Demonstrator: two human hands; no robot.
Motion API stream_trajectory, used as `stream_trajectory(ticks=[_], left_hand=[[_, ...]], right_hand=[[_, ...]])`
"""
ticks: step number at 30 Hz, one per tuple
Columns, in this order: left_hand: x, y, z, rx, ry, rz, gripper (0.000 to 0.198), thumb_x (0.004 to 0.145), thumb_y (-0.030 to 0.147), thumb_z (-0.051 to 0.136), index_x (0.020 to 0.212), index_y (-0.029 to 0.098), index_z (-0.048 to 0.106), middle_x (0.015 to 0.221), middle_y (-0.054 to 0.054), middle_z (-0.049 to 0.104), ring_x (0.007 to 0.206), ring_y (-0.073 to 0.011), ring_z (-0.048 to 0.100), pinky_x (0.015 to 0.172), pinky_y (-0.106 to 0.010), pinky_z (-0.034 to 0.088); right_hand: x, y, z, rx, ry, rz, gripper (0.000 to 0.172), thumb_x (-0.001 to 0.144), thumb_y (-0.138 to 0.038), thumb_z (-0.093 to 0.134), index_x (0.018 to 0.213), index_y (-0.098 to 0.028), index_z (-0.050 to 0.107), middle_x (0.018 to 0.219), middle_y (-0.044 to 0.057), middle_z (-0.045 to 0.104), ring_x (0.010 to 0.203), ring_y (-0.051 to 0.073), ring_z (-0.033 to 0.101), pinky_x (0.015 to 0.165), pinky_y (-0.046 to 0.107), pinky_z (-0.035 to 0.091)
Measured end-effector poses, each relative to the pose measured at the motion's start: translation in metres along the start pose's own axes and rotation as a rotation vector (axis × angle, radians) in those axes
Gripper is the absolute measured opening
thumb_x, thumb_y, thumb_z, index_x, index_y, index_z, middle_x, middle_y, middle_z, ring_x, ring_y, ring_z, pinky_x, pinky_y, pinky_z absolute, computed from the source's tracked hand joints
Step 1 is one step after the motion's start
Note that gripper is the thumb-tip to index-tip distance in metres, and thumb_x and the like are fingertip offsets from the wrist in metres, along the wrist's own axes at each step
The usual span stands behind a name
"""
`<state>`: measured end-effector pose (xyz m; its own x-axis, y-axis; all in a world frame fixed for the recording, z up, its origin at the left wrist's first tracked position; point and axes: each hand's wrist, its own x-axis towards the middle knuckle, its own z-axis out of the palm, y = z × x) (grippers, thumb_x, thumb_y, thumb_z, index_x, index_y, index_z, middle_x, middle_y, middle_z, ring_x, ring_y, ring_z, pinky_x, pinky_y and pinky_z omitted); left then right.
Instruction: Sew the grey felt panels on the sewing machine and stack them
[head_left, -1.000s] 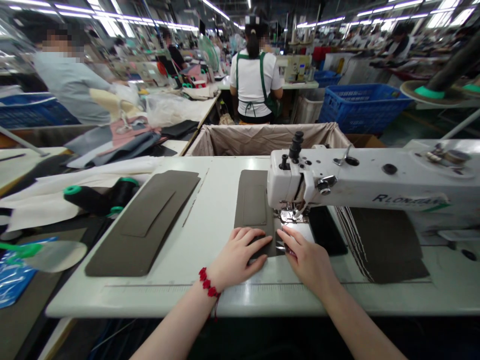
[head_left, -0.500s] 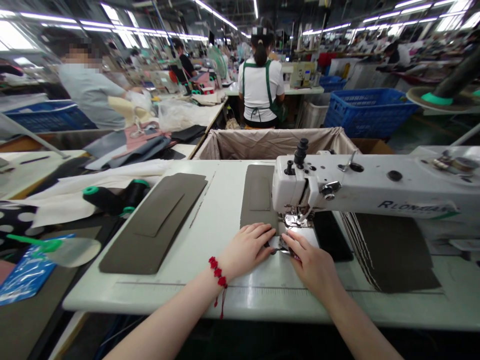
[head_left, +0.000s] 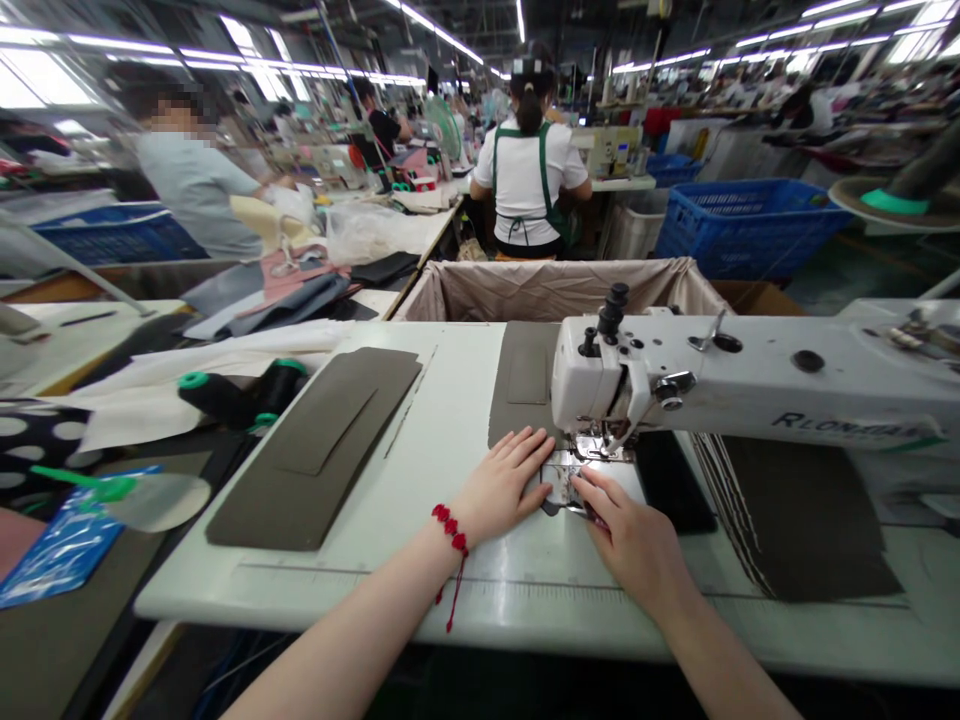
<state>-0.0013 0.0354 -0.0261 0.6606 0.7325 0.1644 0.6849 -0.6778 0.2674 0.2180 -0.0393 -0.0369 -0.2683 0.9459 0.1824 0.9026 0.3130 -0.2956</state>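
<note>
My left hand (head_left: 504, 486) lies flat, fingers stretched out, its fingertips on the near edge of a grey-brown panel (head_left: 514, 425). A smaller rectangular patch (head_left: 528, 374) lies on that panel, whose right side runs beneath the sewing machine head (head_left: 592, 375). Close to the front of the metal needle plate (head_left: 596, 450), my right hand (head_left: 634, 535) rests with curled fingers. Its thumb is mostly hidden, and something small and dark shows by it that I cannot make out. The presser foot is partly hidden behind the machine head.
Stacked grey-brown panels (head_left: 315, 450) lie at left, with another stack (head_left: 810, 515) under the machine arm at right. Black thread cones (head_left: 225, 398) stand beyond the table's left edge. A cloth-lined bin (head_left: 465, 290) is behind the table. Co-workers sit farther off.
The grey-brown panel has slid away from me, baring more of the metal plate. My left hand's fingers have straightened and spread a little. The whole view has shifted slightly.
</note>
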Motion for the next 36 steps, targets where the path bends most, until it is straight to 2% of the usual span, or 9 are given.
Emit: stream_trajectory(ticks=[7,15,25,28,30,32,34,36], left_hand=[[0.001,0.000,-0.001,-0.002,-0.001,-0.006,0.059,0.096,0.045,0.043,0.149,0.024,0.028,0.155,-0.006,0.029,0.144,-0.0235,0.022,0.118,-0.043,0.021],[-0.001,0.001,0.001,-0.022,0.054,-0.007,0.055,0.094,0.041,0.048,0.146,0.026,0.034,0.150,-0.006,0.038,0.141,-0.0241,0.030,0.116,-0.045,0.026],[-0.001,-0.002,0.006,-0.007,0.054,-0.005,0.069,0.094,0.046,0.045,0.151,0.017,0.019,0.156,-0.010,0.024,0.145,-0.0239,0.017,0.118,-0.045,0.020],[0.002,-0.001,0.003,0.005,0.089,-0.036,0.066,0.092,0.050,0.047,0.148,0.018,0.029,0.150,-0.010,0.038,0.141,-0.0238,0.030,0.115,-0.043,0.026],[0.006,-0.001,-0.005,0.018,0.141,-0.106,0.054,0.095,0.048,0.042,0.142,0.021,0.040,0.133,-0.008,0.058,0.129,-0.0228,0.048,0.111,-0.043,0.032],[0.007,-0.002,-0.015,0.040,0.200,-0.193,0.045,0.099,0.043,0.033,0.136,0.021,0.046,0.109,-0.008,0.070,0.113,-0.0226,0.061,0.106,-0.044,0.037],[0.004,-0.004,-0.021,0.067,0.249,-0.255,0.047,0.100,0.042,0.029,0.135,0.018,0.048,0.104,-0.012,0.071,0.110,-0.0256,0.062,0.103,-0.047,0.038],[-0.008,-0.003,-0.019,0.107,0.294,-0.330,0.054,0.097,0.048,0.035,0.137,0.013,0.045,0.122,-0.019,0.062,0.122,-0.0333,0.053,0.104,-0.056,0.033]], right_hand=[[0.000,0.001,0.001,0.000,0.009,0.002,0.050,0.087,-0.015,0.049,0.135,-0.030,0.049,0.143,0.001,0.049,0.098,0.018,0.066,0.072,0.029,0.056],[0.000,-0.001,-0.001,-0.006,0.017,-0.005,0.049,0.087,-0.015,0.048,0.134,-0.029,0.050,0.141,0.003,0.050,0.099,0.018,0.065,0.075,0.029,0.055],[0.000,-0.007,-0.005,-0.014,-0.001,0.016,0.045,0.089,-0.018,0.047,0.133,-0.026,0.051,0.141,0.004,0.050,0.103,0.018,0.064,0.081,0.031,0.053],[0.000,-0.009,-0.009,-0.017,-0.005,0.033,0.046,0.089,-0.019,0.047,0.134,-0.027,0.050,0.141,0.004,0.051,0.105,0.018,0.063,0.082,0.031,0.053],[-0.001,-0.011,-0.010,-0.021,-0.005,0.044,0.046,0.089,-0.020,0.047,0.134,-0.028,0.050,0.140,0.004,0.052,0.107,0.018,0.062,0.084,0.031,0.052],[-0.002,-0.012,-0.011,-0.024,-0.008,0.052,0.045,0.090,-0.021,0.047,0.134,-0.029,0.051,0.140,0.003,0.052,0.108,0.019,0.062,0.084,0.032,0.052],[-0.002,-0.012,-0.012,-0.022,-0.006,0.058,0.044,0.090,-0.023,0.047,0.134,-0.030,0.051,0.139,0.002,0.052,0.108,0.019,0.062,0.083,0.032,0.052],[-0.003,-0.012,-0.012,-0.013,0.000,0.057,0.043,0.091,-0.023,0.047,0.133,-0.031,0.052,0.139,0.001,0.053,0.108,0.019,0.062,0.083,0.032,0.052]])
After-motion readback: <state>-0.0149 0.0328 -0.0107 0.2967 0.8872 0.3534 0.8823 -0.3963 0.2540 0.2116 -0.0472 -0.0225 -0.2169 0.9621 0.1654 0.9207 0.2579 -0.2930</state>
